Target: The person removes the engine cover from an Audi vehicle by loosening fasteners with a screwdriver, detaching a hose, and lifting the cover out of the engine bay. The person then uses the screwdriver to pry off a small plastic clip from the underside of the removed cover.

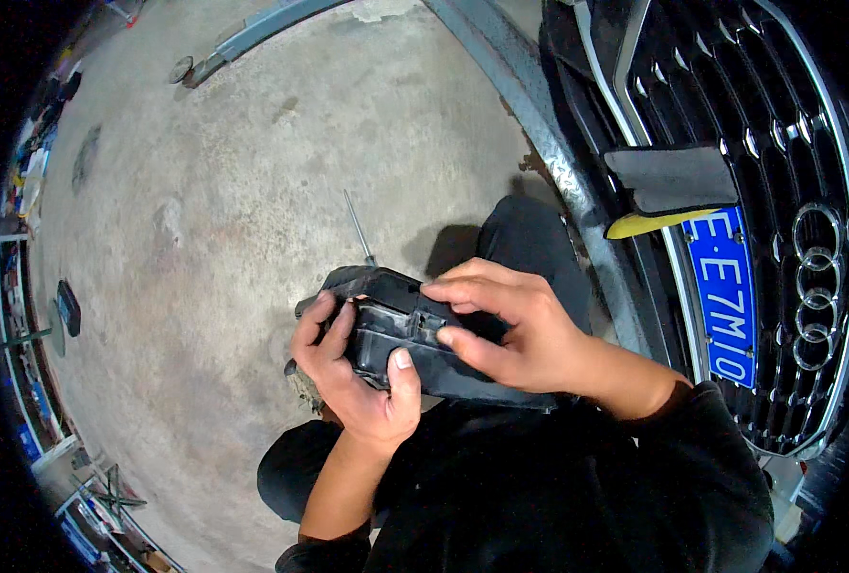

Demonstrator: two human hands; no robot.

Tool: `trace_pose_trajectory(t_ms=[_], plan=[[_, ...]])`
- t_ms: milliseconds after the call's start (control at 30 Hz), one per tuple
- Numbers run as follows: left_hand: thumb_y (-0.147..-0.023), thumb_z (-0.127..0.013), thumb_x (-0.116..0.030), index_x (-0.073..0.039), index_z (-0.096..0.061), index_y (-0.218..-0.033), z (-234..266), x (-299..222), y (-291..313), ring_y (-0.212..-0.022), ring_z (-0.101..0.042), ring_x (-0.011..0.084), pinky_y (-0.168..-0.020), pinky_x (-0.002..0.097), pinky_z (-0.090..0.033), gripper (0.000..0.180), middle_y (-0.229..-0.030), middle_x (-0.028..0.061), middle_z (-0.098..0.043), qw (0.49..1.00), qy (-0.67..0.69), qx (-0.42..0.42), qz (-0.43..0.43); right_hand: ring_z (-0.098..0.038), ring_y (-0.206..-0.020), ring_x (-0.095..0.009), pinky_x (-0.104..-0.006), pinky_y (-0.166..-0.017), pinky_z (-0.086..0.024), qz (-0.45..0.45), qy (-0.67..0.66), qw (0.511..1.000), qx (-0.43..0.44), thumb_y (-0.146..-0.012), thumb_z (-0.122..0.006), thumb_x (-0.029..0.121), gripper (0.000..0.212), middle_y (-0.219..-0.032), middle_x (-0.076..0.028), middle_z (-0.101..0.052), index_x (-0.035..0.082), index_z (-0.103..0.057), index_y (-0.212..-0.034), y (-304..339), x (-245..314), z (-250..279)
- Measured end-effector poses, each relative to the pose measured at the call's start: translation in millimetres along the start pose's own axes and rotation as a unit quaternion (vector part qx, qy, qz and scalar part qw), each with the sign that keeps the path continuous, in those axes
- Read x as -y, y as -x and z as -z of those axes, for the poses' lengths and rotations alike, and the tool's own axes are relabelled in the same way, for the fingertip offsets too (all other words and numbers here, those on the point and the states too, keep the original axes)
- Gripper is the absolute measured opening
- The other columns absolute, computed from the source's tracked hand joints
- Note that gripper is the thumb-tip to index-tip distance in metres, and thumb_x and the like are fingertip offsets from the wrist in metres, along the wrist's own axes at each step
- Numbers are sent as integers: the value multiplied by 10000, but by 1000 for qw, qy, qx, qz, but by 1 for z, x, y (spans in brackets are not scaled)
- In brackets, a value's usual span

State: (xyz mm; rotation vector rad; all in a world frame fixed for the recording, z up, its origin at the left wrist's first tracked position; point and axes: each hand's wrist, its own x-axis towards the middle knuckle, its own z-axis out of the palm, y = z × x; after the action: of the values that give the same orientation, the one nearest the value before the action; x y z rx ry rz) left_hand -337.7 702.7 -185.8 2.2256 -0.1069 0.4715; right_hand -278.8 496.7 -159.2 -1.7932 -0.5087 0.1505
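Observation:
A black plastic car part (448,372), boxy with an open recess along its upper face, rests above my lap. My left hand (362,392) grips its left side, fingers curled over the far edge and thumb pressed on the near side. On the right, my right hand (525,325) holds the same part, thumb and fingertips closed around a small fitting at the end of the recess. What those fingertips pinch is partly hidden. Just beyond the part, a thin metal shaft like a screwdriver's (355,222) points away; its lower end is covered.
To the right stands a car front with a dark grille (778,181) and blue number plate (721,296). A grey and yellow cloth (678,181) hangs there. A metal rail (549,153) runs beside it. Shelves (38,382) line the left; a black device (68,307) is nearby.

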Motion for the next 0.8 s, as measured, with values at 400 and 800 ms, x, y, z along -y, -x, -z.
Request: trace_pose_trajectory(t_ms=[400, 800], plan=[[-798, -827, -295, 76, -451, -1406, -4, -19, 1, -1263, -449, 388, -1066, 501, -403, 805, -1382, 257, -436, 999, 1, -33, -8, -685, -785, -301, -368, -666, -552, -65, -17, 998, 15, -805, -805, 47, 298, -981, -149, -656, -5, -707, -1081, 3, 20, 14], [-837, -779, -303, 98, -469, -1456, -4, -35, -2, -1218, -501, 404, -1049, 521, -429, 800, -1326, 269, -497, 999, -41, -4, -17, -661, -741, -353, -433, -653, -542, -101, 49, 993, 19, -786, -794, 52, 255, -902, -160, -597, -19, -653, -986, 3, 33, 17]])
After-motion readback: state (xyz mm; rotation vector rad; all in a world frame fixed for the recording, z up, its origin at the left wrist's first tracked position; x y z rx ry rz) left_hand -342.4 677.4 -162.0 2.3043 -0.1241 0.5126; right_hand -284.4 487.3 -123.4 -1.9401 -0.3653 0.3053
